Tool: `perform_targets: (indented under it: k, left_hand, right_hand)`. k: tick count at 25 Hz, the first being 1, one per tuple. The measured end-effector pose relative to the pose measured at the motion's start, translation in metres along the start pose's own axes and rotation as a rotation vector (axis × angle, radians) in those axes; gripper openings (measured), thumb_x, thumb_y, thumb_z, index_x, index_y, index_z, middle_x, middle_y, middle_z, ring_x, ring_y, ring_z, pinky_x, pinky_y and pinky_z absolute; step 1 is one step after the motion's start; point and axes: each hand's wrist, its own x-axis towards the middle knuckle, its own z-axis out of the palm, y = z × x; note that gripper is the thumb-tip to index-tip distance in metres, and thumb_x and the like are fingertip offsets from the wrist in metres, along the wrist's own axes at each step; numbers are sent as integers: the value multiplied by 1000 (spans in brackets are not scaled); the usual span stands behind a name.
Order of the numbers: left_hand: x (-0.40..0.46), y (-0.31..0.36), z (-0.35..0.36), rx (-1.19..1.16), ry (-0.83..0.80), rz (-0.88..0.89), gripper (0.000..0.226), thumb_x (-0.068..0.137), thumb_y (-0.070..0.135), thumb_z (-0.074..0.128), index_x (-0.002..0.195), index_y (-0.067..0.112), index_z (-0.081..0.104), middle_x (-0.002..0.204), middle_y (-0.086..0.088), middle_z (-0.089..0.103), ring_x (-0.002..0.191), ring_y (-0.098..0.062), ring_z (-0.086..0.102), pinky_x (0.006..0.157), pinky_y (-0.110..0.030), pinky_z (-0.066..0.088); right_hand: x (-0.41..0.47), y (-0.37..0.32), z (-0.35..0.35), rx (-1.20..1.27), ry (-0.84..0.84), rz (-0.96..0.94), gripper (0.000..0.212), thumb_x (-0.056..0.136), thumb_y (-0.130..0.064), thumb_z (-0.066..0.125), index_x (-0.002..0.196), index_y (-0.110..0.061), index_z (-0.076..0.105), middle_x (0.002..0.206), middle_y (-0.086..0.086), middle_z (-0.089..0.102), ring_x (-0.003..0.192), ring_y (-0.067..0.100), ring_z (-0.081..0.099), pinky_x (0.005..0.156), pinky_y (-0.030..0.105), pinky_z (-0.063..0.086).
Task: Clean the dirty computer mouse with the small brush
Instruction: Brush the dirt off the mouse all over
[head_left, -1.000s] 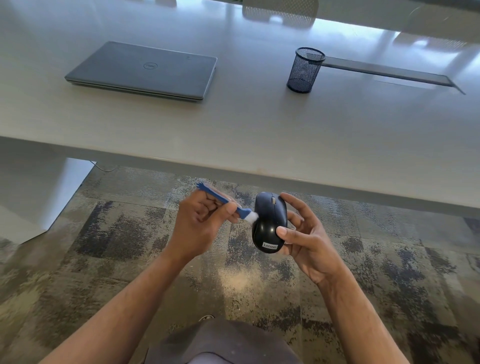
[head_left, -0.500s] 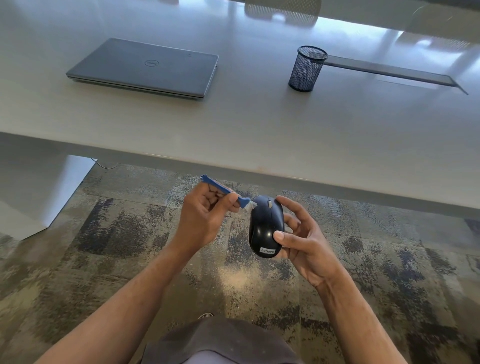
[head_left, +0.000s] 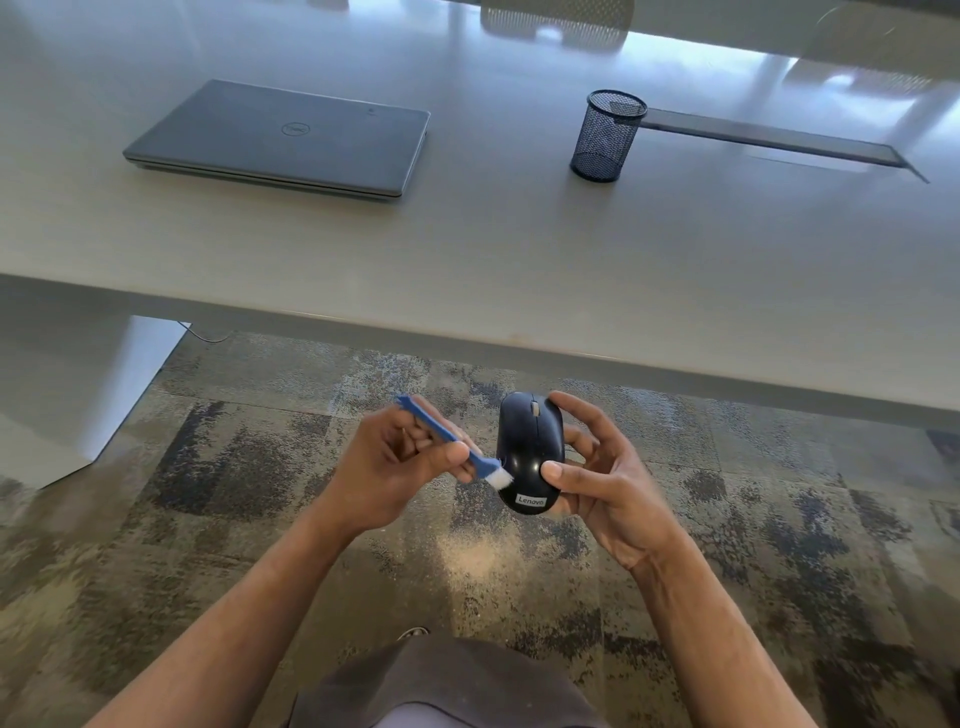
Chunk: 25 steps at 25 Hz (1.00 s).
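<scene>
Head view: the right hand (head_left: 605, 483) grasps a glossy black oval computer mouse (head_left: 530, 451) above the mottled carpet (head_left: 260, 457), near the pale table's (head_left: 467, 249) front edge. The left hand (head_left: 400, 467) pinches a small blue plastic brush (head_left: 449, 446), its white bristles touching the mouse's left side. Far on the table lie a closed grey laptop (head_left: 283, 139) and, to its right, a black mesh pen cup (head_left: 605, 136).

The black mouse (head_left: 530, 449) is held upright, top showing; the blue brush's (head_left: 451, 445) white bristles touch its left side.
</scene>
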Motion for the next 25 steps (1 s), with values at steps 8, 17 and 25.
perform_targets:
  k: [8, 17, 25]
  left_hand:
    - [16, -4, -2, 242, 294, -44, 4, 89, 6, 69, 93, 5, 69, 81, 1, 78, 69, -19, 75, 67, -25, 59]
    - [25, 21, 14, 413, 101, 130, 11, 87, 27, 69, 98, 28, 69, 89, 13, 73, 83, -9, 73, 76, -19, 57]
    - [31, 19, 4, 677, -20, 264, 18, 91, 10, 69, 109, 12, 70, 103, 8, 69, 93, -2, 67, 84, -22, 56]
  right_hand:
    - [-2, 4, 8, -38, 2, 7, 79, 57, -5, 96, 127, -27, 69, 115, 11, 72, 95, 38, 73, 70, 49, 63]
    - [0, 8, 18, -168, 46, 7, 76, 55, -13, 92, 124, -35, 69, 123, 11, 71, 95, 38, 74, 74, 52, 58]
    - [-2, 9, 15, -203, 38, 0, 76, 55, -14, 93, 124, -36, 69, 126, 14, 68, 94, 35, 75, 69, 45, 60]
